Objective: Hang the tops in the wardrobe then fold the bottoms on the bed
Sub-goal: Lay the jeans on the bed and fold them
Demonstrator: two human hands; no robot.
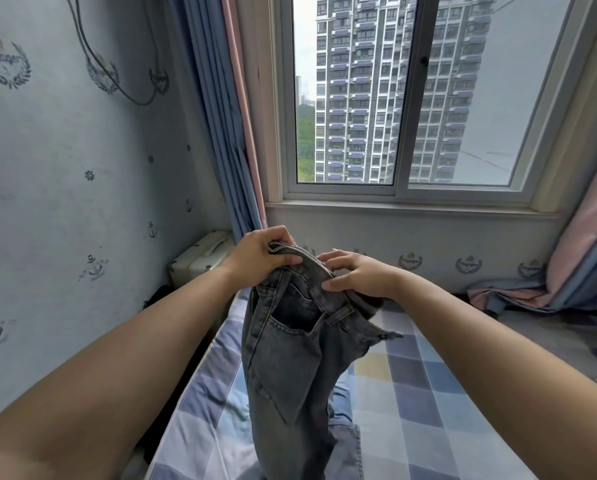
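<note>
While both arms reach far, left hand (260, 255) and right hand (359, 275) grip grey jeans (290, 348) waistband, fingers curled, legs hanging onto checked bed (411, 393).

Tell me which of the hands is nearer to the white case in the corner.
Left. The left hand grips the jeans waistband just right of the white case; the right hand pinches the waistband farther right, on the far side of the left hand from the case.
</note>
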